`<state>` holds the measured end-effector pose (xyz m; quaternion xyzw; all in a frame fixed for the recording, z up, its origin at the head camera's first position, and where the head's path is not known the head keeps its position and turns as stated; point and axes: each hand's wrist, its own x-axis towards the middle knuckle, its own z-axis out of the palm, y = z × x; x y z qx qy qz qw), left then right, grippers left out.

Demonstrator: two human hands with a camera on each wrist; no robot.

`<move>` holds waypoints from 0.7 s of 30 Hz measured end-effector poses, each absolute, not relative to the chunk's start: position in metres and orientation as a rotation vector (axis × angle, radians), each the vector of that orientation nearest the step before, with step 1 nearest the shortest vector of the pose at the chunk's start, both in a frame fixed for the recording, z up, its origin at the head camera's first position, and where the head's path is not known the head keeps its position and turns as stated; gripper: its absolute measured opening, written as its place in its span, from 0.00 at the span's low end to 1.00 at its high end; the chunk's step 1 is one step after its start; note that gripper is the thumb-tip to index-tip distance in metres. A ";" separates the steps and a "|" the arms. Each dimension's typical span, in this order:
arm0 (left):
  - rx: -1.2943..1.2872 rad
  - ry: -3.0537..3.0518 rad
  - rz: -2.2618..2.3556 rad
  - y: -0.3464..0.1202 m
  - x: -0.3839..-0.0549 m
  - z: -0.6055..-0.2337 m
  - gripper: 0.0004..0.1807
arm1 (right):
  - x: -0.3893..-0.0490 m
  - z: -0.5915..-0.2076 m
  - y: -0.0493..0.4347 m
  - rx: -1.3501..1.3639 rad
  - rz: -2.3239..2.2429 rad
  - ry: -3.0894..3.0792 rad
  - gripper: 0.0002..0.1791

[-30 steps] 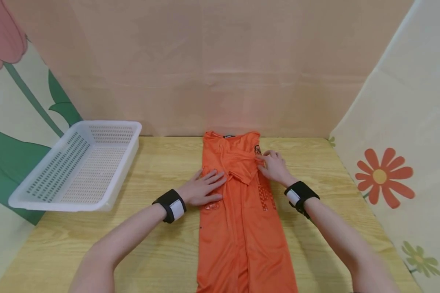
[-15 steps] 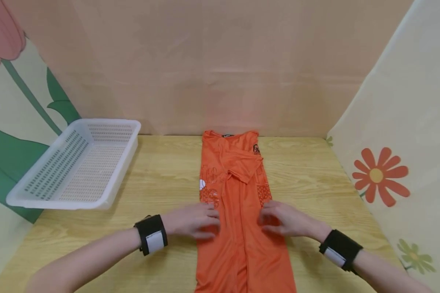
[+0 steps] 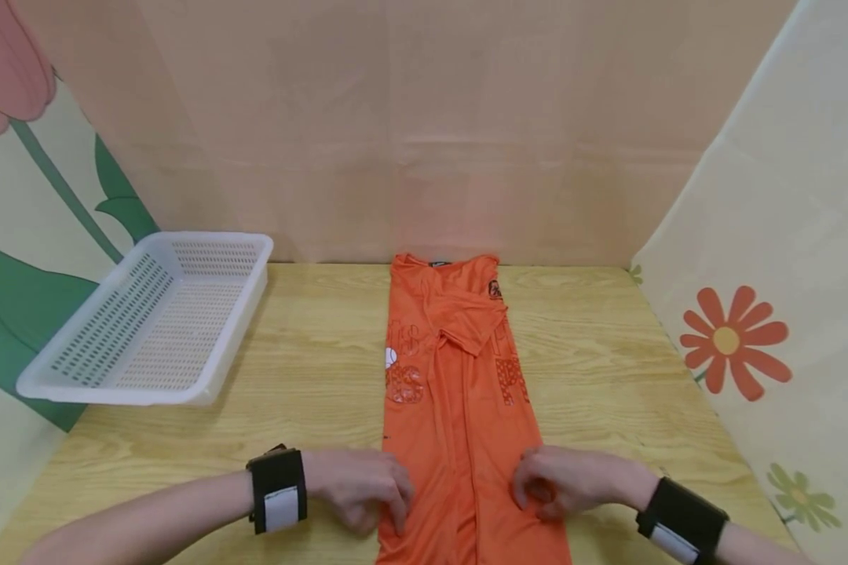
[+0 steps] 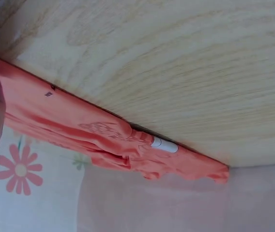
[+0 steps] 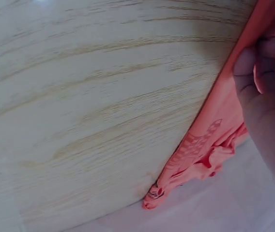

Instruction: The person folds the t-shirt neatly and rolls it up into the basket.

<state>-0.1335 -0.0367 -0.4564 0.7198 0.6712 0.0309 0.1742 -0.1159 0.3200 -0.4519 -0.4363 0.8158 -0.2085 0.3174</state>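
An orange short-sleeved shirt (image 3: pixel 462 416) lies folded into a long strip, its collar at the table's far edge. One sleeve (image 3: pixel 469 318) is laid across the upper part, and printed lettering shows along both sides. My left hand (image 3: pixel 363 482) is at the strip's left edge near the front, fingers bent loosely downward over the cloth. Across from it, my right hand (image 3: pixel 579 479) is over the right edge with loosely curled fingers. In the right wrist view, no cloth is plainly pinched by the right hand (image 5: pixel 268 101). The shirt's lower end runs out of the head view.
A white perforated plastic basket (image 3: pixel 236 337) stands at the left on the wood-grain table (image 3: pixel 318 345). A plain backdrop (image 3: pixel 424 141) rises behind the table's far edge. Flower-printed sheets (image 3: pixel 813 235) hang at the sides.
Both hands have left the shirt's upper part and moved toward me along its two edges. The sleeve, which the right hand was touching, stays laid across the front.
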 end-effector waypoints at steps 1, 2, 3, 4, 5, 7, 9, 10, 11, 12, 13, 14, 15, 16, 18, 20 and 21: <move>2.027 1.909 0.068 -0.037 -0.132 -0.455 0.21 | -0.114 -0.451 0.320 -1.157 -0.542 2.140 0.14; 2.014 1.918 0.052 -0.037 -0.131 -0.455 0.22 | -0.113 -0.451 0.320 -1.168 -0.523 2.141 0.16; 2.000 1.924 0.041 -0.038 -0.130 -0.454 0.23 | -0.111 -0.451 0.319 -1.174 -0.489 2.147 0.19; 1.994 1.932 0.033 -0.038 -0.129 -0.454 0.24 | -0.109 -0.451 0.318 -1.173 -0.450 2.154 0.22; 1.993 1.940 0.031 -0.039 -0.127 -0.455 0.24 | -0.107 -0.451 0.317 -1.166 -0.410 2.163 0.23; 2.009 1.954 0.034 -0.040 -0.125 -0.456 0.24 | -0.104 -0.450 0.313 -1.141 -0.314 2.192 0.25; 2.048 1.957 0.032 -0.040 -0.123 -0.457 0.21 | -0.100 -0.450 0.310 -1.129 -0.218 2.221 0.26; 2.072 1.944 0.037 -0.040 -0.122 -0.457 0.20 | -0.099 -0.449 0.309 -1.129 -0.195 2.228 0.25; 2.097 1.922 0.051 -0.040 -0.121 -0.457 0.18 | -0.098 -0.449 0.308 -1.143 -0.173 2.228 0.25; 2.115 1.896 0.063 -0.039 -0.121 -0.457 0.16 | -0.096 -0.449 0.307 -1.143 -0.159 2.217 0.25; 2.132 1.867 0.075 -0.039 -0.120 -0.456 0.15 | -0.095 -0.448 0.306 -1.151 -0.149 2.204 0.25; 2.146 1.842 0.086 -0.038 -0.120 -0.456 0.15 | -0.095 -0.448 0.305 -1.159 -0.149 2.187 0.25; 2.160 1.820 0.093 -0.038 -0.119 -0.457 0.15 | -0.094 -0.448 0.305 -1.160 -0.154 2.169 0.25; 2.176 1.800 0.103 -0.037 -0.118 -0.457 0.15 | -0.093 -0.448 0.304 -1.165 -0.160 2.153 0.25; 2.203 1.794 0.103 -0.037 -0.117 -0.458 0.15 | -0.092 -0.448 0.303 -1.180 -0.162 2.138 0.25; 2.234 1.812 0.108 -0.037 -0.115 -0.460 0.15 | -0.091 -0.450 0.302 -1.204 -0.161 2.145 0.25; 2.239 1.823 0.118 -0.037 -0.115 -0.461 0.15 | -0.090 -0.450 0.301 -1.218 -0.158 2.153 0.25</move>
